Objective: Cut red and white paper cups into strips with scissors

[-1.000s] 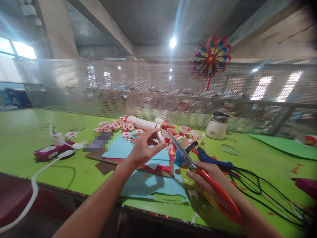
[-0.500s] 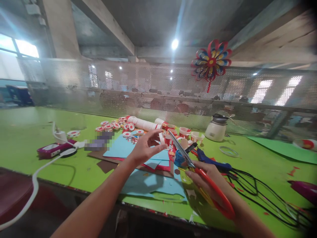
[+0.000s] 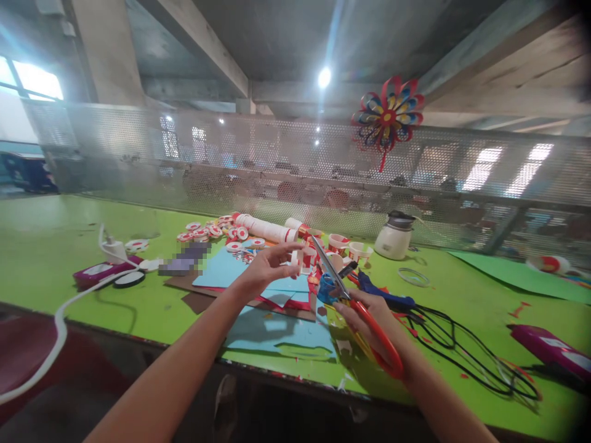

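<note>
Holding red-handled scissors (image 3: 357,311), the person's right hand (image 3: 369,323) has its fingers wrapped tight around the handles low over the green table (image 3: 69,271). The shiny blades point up and away, toward the left hand (image 3: 263,271). I cannot tell if the blades are open or shut, because they blur into one line.

The left hand floats above the table with its fingers spread. Its thumb and first finger pinch a small white and red paper ring (image 3: 298,257). The ring is just beside the tip of the scissors, but I cannot tell if they touch.

Under both hands lie sheets of blue paper (image 3: 281,335), with red and brown sheets peeking out beneath. A blue cup-like thing (image 3: 327,290) sits just behind the scissors. Next to the right hand lies a blue glue gun (image 3: 383,294), and its black cord (image 3: 462,351) loops across the table to the right.

Farther back sit many round red and white paper discs (image 3: 207,232), a long white roll (image 3: 265,229) and some little paper cups (image 3: 355,249). A white pot with a dark lid (image 3: 394,237) stands near the metal mesh wall (image 3: 138,160). A red, blue and yellow paper flower (image 3: 388,114) hangs on that wall. On the left lie a pink box (image 3: 99,274) and a thick white cable (image 3: 50,332). Another pink thing (image 3: 549,349) rests at the far right.
</note>
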Demonstrator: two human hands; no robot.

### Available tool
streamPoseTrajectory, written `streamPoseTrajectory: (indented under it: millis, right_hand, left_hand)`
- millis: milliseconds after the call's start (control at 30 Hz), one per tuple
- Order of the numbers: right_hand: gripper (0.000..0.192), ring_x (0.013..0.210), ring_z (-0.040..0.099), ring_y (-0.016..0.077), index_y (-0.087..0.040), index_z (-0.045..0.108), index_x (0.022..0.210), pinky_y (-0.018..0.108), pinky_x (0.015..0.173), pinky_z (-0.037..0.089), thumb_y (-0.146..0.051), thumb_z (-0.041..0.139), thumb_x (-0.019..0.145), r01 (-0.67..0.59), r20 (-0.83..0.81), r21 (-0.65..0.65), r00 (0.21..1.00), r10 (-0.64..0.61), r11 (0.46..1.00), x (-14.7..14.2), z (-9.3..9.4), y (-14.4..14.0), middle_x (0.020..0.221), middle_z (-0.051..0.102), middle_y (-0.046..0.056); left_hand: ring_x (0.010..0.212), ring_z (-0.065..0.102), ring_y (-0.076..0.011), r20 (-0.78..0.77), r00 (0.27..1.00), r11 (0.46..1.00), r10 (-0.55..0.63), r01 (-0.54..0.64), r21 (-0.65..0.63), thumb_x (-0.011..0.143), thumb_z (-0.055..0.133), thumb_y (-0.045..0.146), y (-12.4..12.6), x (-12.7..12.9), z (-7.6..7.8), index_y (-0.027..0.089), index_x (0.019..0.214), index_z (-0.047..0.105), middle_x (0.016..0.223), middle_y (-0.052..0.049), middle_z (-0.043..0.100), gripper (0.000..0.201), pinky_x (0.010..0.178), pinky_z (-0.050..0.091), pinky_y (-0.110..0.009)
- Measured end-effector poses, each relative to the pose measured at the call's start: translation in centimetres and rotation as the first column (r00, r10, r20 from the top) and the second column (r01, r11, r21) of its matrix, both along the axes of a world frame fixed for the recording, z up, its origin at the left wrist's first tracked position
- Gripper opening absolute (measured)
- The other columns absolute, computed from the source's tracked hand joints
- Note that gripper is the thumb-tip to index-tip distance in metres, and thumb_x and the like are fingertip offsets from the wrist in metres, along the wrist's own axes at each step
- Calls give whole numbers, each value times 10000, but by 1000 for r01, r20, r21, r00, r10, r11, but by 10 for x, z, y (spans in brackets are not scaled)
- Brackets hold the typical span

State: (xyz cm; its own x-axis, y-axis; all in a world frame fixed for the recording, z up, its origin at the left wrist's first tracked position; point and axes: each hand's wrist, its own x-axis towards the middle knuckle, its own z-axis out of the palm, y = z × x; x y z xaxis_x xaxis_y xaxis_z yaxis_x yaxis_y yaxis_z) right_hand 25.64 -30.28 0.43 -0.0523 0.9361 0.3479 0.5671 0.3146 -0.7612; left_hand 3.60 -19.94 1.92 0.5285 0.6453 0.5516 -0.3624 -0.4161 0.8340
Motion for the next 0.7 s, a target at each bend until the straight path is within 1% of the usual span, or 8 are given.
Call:
streamPoseTrajectory:
  millis: [67,167,233,333,433,567,633,700]
  right_hand:
    - [332,443,408,113,-135,673,948,248,448,340,-398,612,755,16,-17,-1,1000,-16,1000,-1,-1,1,499,445,-54]
    - [355,439,416,115,-127,680,948,251,447,351,-413,619,748,29,-25,-3,999,-29,1000,-1,-2,2,495,459,-49]
    - [369,440,429,121,-124,682,952,253,445,362,-421,622,743,27,-18,-8,999,-27,1000,-1,-2,3,492,468,-46]
    - [376,465,479,143,-126,683,970,263,458,393,-424,607,753,12,6,-18,1000,-12,1000,-1,-1,3,517,525,-25]
    - [339,582,575,192,-135,698,946,294,549,452,-403,579,776,-3,51,-17,999,4,1000,-1,1,2,633,626,28]
    - [326,740,639,249,-135,709,953,331,675,488,-373,565,784,-21,112,-8,993,22,1000,-3,4,1,761,694,70]
    - [340,749,644,251,-128,703,982,331,675,494,-359,549,787,-27,132,4,991,26,1000,-3,4,-1,794,702,78]
    - [344,704,640,241,-122,700,990,321,632,495,-347,541,784,-36,150,12,988,34,999,-4,2,-2,787,702,77]
  left_hand:
    - [704,583,-138,60,998,999,14,-12,-33,714,692,183,2,1,0,206,1149,595,845,-35,641,446,670,502,-311]
    - [746,591,-136,149,986,991,72,-53,-124,666,726,146,6,1,0,208,1136,589,907,-30,638,494,741,515,-344]
    - [779,603,-141,187,977,980,101,-65,-189,659,733,147,8,0,0,194,1117,590,923,-36,643,482,788,510,-362]
    - [858,617,-177,218,972,962,93,-31,-272,668,734,161,8,0,1,161,1092,595,954,-63,647,446,818,505,-381]
    - [911,612,-192,237,970,945,58,23,-325,687,722,156,5,1,4,154,1125,571,1013,-82,640,463,832,504,-385]
    - [909,614,-191,261,964,939,49,45,-342,678,730,155,1,0,7,148,1096,561,1053,-98,636,452,808,511,-355]
    - [887,614,-178,275,960,947,58,34,-320,660,743,153,1,-1,9,154,1058,566,1042,-90,641,436,788,510,-327]
    - [901,610,-170,289,953,961,87,-5,-275,634,759,137,1,-4,11,170,1041,567,1042,-76,643,452,806,498,-311]
